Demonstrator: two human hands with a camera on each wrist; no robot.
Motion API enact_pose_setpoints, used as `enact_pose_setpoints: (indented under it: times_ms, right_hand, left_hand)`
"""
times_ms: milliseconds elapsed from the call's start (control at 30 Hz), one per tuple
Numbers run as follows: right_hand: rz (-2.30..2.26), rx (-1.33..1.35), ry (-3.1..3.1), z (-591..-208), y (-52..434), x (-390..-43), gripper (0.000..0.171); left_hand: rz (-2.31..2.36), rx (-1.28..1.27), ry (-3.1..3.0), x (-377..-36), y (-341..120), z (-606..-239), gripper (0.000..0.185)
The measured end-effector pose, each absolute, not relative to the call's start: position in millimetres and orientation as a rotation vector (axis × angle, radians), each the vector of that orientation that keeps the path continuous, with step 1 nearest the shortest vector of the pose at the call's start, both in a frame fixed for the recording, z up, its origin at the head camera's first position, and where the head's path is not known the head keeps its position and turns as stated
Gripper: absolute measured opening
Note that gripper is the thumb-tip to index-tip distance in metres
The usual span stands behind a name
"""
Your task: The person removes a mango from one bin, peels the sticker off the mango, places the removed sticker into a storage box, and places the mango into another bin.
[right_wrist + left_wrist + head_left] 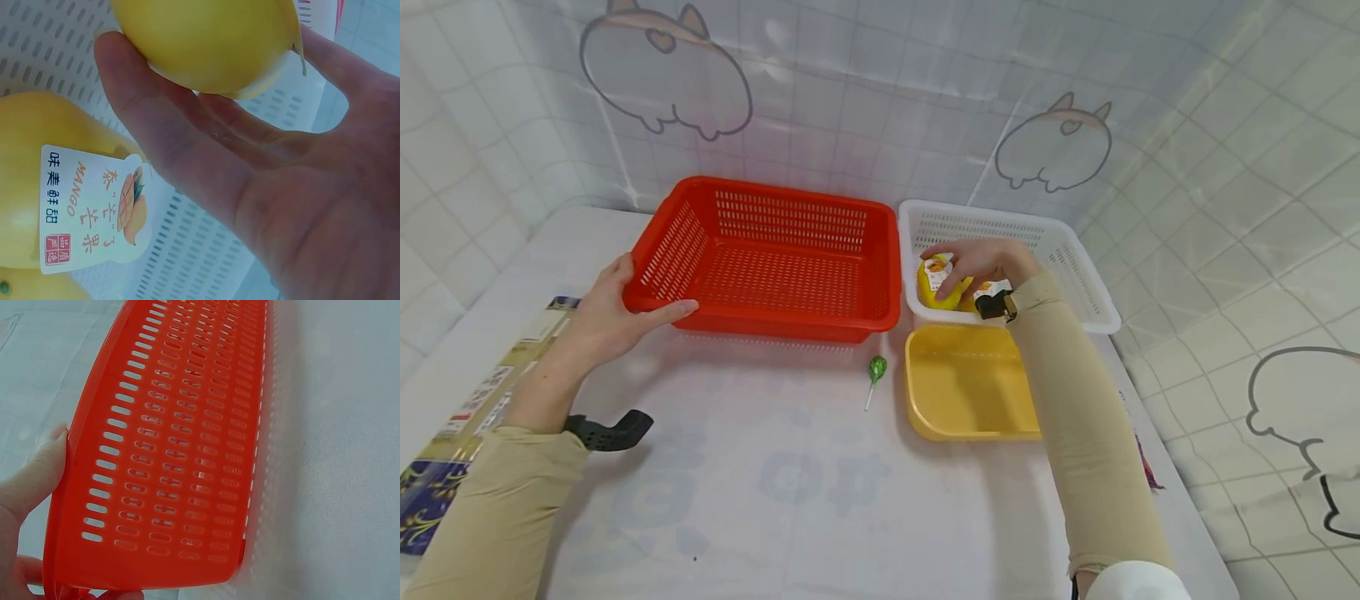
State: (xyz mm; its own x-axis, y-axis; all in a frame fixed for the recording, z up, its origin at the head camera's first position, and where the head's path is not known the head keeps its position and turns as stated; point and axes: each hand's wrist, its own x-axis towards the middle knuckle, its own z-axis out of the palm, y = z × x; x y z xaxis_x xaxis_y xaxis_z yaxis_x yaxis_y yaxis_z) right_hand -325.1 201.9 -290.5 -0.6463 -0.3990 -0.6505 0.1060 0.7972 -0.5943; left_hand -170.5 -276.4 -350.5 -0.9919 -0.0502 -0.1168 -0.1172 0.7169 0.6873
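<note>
My left hand (610, 312) grips the left front corner of a red plastic basket (775, 325), with the thumb along its front rim. In the left wrist view the slotted wall of that basket (150, 456) fills the middle. Inside a white slotted basket (1078, 275), my right hand (988, 257) holds a yellow mango (928, 293) with a white label. The right wrist view shows fingers and thumb round this mango (206, 44). Just beside it lies another mango (44, 119), whose label (94, 212) reads MANGO; part of a further yellow one shows below.
A yellow tray (973, 435) stands in front of the white basket, partly hidden by my right sleeve. A green lollipop (877, 367) lies to its left. Flat patterned packaging (490, 392) lies along the left side. Tile-patterned sheeting (865, 100) rises behind the baskets.
</note>
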Motion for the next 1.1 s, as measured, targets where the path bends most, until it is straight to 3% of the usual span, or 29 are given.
enact_pose_setpoints:
  times_ms: [1100]
  right_hand:
    - [-0.916, -0.248, 2.395, -276, 210, -294, 0.094]
  left_hand:
    - [1.167, -0.107, 2.814, -171, -277, -349, 0.122]
